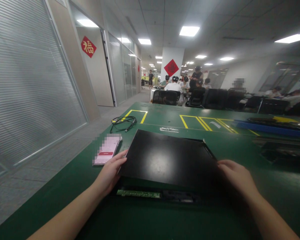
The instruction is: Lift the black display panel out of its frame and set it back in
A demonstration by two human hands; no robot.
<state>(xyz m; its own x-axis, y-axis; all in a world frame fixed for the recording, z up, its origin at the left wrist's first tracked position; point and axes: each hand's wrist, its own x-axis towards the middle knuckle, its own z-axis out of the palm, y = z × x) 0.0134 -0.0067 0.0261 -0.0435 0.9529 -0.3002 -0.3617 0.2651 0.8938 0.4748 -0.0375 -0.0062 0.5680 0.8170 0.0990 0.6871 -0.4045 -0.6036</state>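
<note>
A flat black panel (170,156) with a soft light reflection, like a display screen, is held level-ish over the green table. My left hand (113,170) grips its left edge, fingers on the rim and the thumb side partly hidden. On the opposite edge, my right hand (236,170) has its fingers closed around the right side. Beneath the near edge shows a green circuit board strip (138,193), with a dark part (180,196) beside it. A thin dark frame (210,150) sticks out behind the panel at the far right corner.
A phone (107,150) lies left of the panel, with a coiled black cable (123,123) behind it. Yellow tape (192,116) marks the green table (52,206). A blue strip (270,128) and dark parts (285,150) lie at right. People sit beyond.
</note>
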